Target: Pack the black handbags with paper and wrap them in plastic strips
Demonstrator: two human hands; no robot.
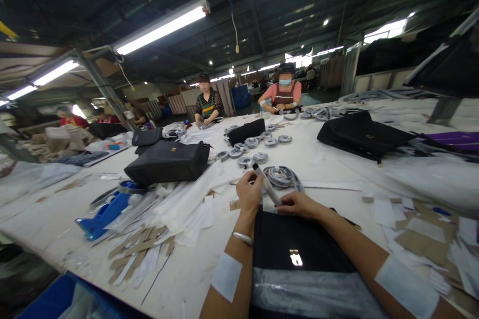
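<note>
A black bag (292, 239) with a shiny metal clasp lies in front of me, its lower part under clear film (299, 289). Above its far edge, a strap-like piece (268, 185) slants, wrapped in pale translucent material with a dark end showing. My left hand (249, 189) is closed around its upper part near that end. At its lower end, the fingers of my right hand (299, 204) are pinched together on it, close to the bag's top edge. Just beyond my hands sits a coil of wrapped straps (280, 176).
Another black bag (168, 162) stands left and one (364, 134) lies right. Several small coiled straps (251, 143) are scattered ahead. Thin white sheets (187, 204), a blue tape dispenser (101, 217) and card strips (142, 249) lie left. Two co-workers (284, 92) (207, 102) work across the table.
</note>
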